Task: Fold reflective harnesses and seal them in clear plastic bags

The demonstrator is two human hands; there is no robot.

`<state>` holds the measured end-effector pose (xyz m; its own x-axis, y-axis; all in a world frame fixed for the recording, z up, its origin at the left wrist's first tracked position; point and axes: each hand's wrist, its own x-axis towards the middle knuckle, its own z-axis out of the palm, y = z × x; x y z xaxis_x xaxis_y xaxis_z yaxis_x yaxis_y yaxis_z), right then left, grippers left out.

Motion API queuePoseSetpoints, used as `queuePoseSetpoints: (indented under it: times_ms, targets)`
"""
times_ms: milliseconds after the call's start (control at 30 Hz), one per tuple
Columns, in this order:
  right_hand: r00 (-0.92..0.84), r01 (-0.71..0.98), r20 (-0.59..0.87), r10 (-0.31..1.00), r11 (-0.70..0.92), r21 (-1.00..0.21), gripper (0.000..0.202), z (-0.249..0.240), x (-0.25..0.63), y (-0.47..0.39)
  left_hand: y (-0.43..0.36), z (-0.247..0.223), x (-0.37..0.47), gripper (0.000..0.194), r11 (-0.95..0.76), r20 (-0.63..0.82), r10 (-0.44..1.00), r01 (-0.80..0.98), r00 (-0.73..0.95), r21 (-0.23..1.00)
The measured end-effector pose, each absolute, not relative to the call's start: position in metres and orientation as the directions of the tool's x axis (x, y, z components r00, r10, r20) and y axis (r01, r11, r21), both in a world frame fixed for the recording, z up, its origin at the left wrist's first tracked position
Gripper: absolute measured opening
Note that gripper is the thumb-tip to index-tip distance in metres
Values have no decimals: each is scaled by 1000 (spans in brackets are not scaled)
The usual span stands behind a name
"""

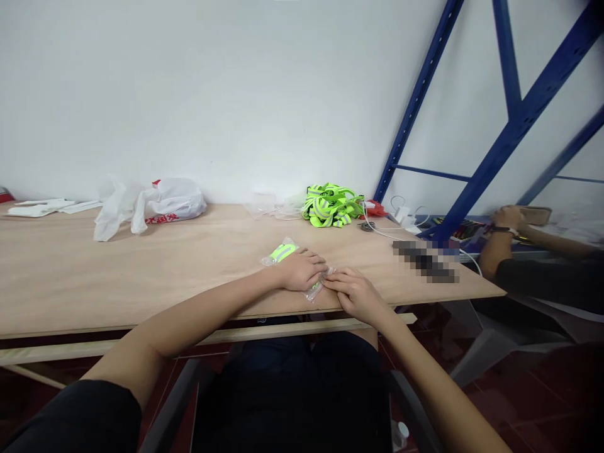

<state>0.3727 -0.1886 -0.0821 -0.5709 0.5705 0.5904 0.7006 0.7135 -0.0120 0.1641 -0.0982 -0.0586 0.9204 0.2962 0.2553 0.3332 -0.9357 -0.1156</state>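
A clear plastic bag with a neon-green and silver reflective strap inside lies on the table near its front edge. My left hand rests over the middle of this bag, fingers curved and pressing it down, so that part is hidden. At the bag's right end my right hand has its thumb and fingertips closed together on the plastic edge. Behind both hands sits a tangled heap of similar neon-green straps.
White plastic bags and white sheets lie at the back left. Clear bags are beside the heap. Cables, a blurred dark object and a blue metal frame stand right. Another person's arm holds a phone beyond it.
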Motion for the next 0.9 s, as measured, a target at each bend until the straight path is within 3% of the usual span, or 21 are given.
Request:
queuePoseSetpoints:
  times_ms: [200, 467, 900]
  targets:
    - [-537, 711, 596, 597, 701, -62, 49, -83, 374, -189, -100, -58, 164, 39, -937, 264, 293, 332, 919, -113]
    - [-615, 687, 591, 522, 722, 77, 39, -76, 360, -201, -102, -57, 164, 38, -937, 262, 288, 328, 921, -123]
    - [-654, 635, 571, 497, 770, 57, 32, -75, 341, -213, -104, -57, 166, 38, -926, 260, 302, 347, 917, -149]
